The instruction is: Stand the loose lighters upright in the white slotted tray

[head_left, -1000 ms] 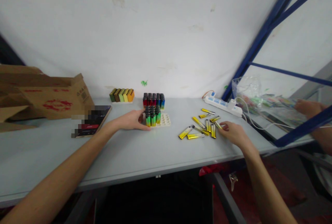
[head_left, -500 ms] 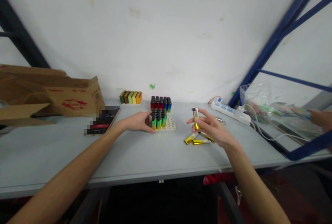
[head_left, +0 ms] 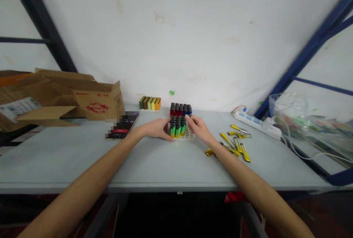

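The off-white plastic tray with round sockets [head_left: 189, 135] sits on the grey worktop [head_left: 154, 164] between the two hands, with metallic green-and-yellow lighters with black tops [head_left: 178, 131] upright in its left part. The left hand [head_left: 158, 128] is at nine o'clock from it, fingers spread in a C around that end, thumb by the front corner. The right hand [head_left: 200, 127] is nearer the bare sockets, which lie at about six o'clock from its fingertips; these are drawn together, but I cannot tell whether they pinch a lighter. The loose shiny yellow-and-silver lighters [head_left: 245, 153] lie flat at four o'clock from that hand, their long axes pointing various ways.
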`<state>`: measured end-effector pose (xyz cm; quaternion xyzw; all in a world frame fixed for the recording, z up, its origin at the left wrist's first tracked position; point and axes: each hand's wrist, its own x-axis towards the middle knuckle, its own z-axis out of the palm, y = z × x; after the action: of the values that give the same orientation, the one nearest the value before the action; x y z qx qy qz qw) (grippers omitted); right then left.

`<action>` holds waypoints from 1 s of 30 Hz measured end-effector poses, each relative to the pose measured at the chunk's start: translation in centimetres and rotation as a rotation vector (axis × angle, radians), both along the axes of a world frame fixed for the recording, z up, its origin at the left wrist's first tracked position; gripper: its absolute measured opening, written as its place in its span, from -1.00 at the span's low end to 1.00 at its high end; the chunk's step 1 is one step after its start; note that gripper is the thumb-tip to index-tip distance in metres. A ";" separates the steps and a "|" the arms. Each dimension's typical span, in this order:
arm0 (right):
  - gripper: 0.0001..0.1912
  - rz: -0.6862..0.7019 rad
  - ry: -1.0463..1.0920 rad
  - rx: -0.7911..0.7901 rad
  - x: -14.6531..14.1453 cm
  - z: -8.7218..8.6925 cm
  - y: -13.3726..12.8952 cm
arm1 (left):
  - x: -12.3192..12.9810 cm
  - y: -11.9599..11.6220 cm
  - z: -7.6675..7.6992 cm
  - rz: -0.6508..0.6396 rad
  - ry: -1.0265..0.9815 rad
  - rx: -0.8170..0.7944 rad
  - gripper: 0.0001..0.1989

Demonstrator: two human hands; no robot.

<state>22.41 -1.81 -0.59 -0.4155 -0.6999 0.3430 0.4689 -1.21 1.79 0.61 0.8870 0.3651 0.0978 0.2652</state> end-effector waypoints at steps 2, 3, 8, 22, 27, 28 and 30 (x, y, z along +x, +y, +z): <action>-0.43 -0.081 -0.050 0.065 0.4 -0.6 -0.2 | 0.0 0.1 -0.1 -0.004 0.002 0.010 -0.30; -0.43 -0.111 -0.062 0.086 0.5 -0.6 -0.2 | 0.1 0.2 -0.2 -0.003 0.006 0.015 -0.29; -0.52 -0.264 -0.116 0.133 0.8 -0.5 -0.3 | 0.2 0.3 -0.3 0.016 0.033 0.025 -0.27; -0.59 -0.232 -0.119 0.133 0.5 -0.5 -1.3 | 0.2 0.2 -0.3 0.017 0.035 0.030 -0.28; -0.61 -0.041 -0.063 0.142 1.1 0.6 -1.8 | 0.3 0.0 0.0 0.008 0.015 0.011 -0.28; -0.60 -0.027 -0.070 0.175 1.2 0.9 -2.0 | 0.3 0.0 0.0 0.008 0.010 0.009 -0.27; -0.60 -0.047 -0.104 0.249 1.4 1.4 -2.2 | 0.3 -0.1 0.1 0.015 0.007 0.007 -0.26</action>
<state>23.81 -4.06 0.82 -0.3877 -0.7503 0.2202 0.4881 -0.90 1.70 0.68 0.8854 0.3724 0.0981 0.2603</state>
